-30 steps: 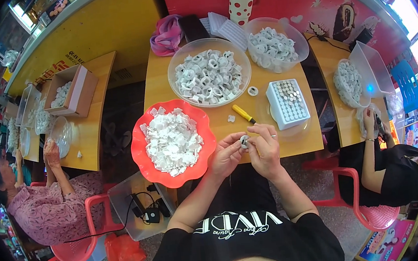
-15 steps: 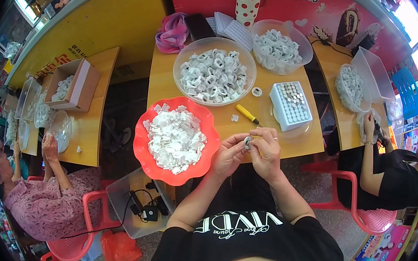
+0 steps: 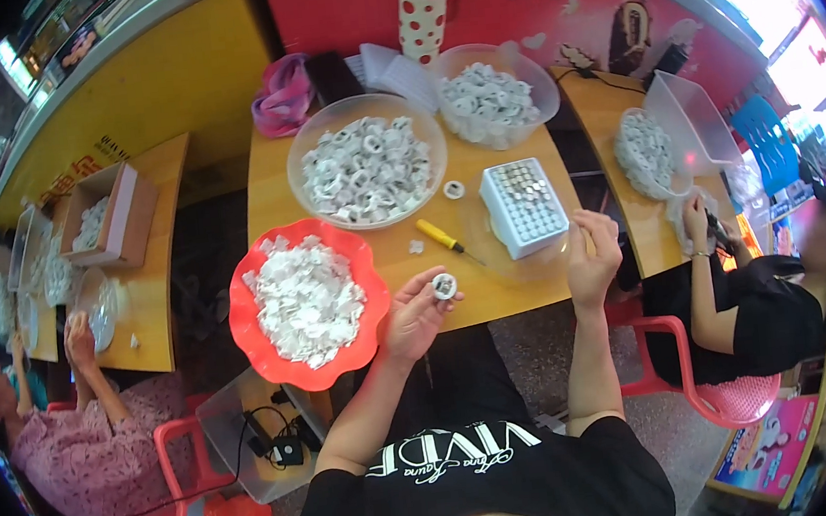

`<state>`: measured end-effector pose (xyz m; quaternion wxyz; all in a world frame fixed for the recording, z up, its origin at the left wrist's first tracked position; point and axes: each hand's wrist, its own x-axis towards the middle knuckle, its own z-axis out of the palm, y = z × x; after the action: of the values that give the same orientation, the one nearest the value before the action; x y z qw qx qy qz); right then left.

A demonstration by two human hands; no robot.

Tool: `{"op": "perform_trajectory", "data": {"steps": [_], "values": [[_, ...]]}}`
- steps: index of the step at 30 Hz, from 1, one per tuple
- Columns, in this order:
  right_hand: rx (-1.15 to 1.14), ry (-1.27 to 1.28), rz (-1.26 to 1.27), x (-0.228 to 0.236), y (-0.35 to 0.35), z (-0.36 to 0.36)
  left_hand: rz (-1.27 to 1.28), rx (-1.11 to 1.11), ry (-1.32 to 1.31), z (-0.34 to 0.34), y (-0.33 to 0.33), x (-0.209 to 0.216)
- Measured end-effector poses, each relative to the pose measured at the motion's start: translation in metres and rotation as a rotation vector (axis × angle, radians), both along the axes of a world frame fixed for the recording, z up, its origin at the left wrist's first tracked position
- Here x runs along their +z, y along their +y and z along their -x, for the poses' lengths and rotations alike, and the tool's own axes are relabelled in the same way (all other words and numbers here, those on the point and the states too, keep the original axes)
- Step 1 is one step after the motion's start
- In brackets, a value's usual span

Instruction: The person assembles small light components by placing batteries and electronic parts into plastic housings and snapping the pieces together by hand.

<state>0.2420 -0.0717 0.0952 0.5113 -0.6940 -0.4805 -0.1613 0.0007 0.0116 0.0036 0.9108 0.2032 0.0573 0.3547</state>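
My left hand is closed on a small round white plastic part, pinched at the fingertips with its open face up, dark and metallic details inside. Off to the right, my right hand hovers beside a white tray of round silver discs, apart from the left hand. Its fingers are bent together toward the thumb; whatever may be between them is hidden. Left of my left hand stands a red wavy-rimmed bowl heaped with flat white plastic pieces. A yellow-handled screwdriver lies on the wooden table.
Behind the red bowl is a clear bowl of white ring-shaped parts, with another clear tub beside it. A loose round part lies near the tray. Co-workers sit at tables on both sides. A spotted tumbler stands at the back.
My hands have parted: the right one let go of the round part and moved right to the tray's side. My left hand keeps the part, now facing up. The whole view has shifted.
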Motion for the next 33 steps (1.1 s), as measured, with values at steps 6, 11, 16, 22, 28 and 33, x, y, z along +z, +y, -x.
{"op": "perform_trajectory", "data": {"steps": [6, 11, 16, 22, 28, 33], "values": [[-0.045, -0.189, 0.2, -0.007, 0.004, -0.04, -0.027, 0.001, 0.047, -0.003, 0.0, 0.001], [-0.105, -0.219, 0.266, -0.007, 0.018, -0.032, -0.039, 0.011, 0.071, -0.001, 0.0, 0.002], [-0.082, -0.298, 0.327, -0.008, 0.027, -0.031, -0.034, 0.018, 0.049, -0.003, 0.0, 0.0], [0.253, 0.041, 0.135, 0.002, 0.018, 0.013, -0.028, 0.009, 0.028, -0.004, 0.002, 0.001], [0.555, 0.03, 0.129, -0.022, 0.022, 0.1, -0.032, -0.009, 0.063, -0.001, 0.0, 0.001], [0.532, -0.012, 0.141, -0.033, 0.026, 0.107, -0.008, 0.018, 0.068, -0.001, -0.002, -0.002]]}}
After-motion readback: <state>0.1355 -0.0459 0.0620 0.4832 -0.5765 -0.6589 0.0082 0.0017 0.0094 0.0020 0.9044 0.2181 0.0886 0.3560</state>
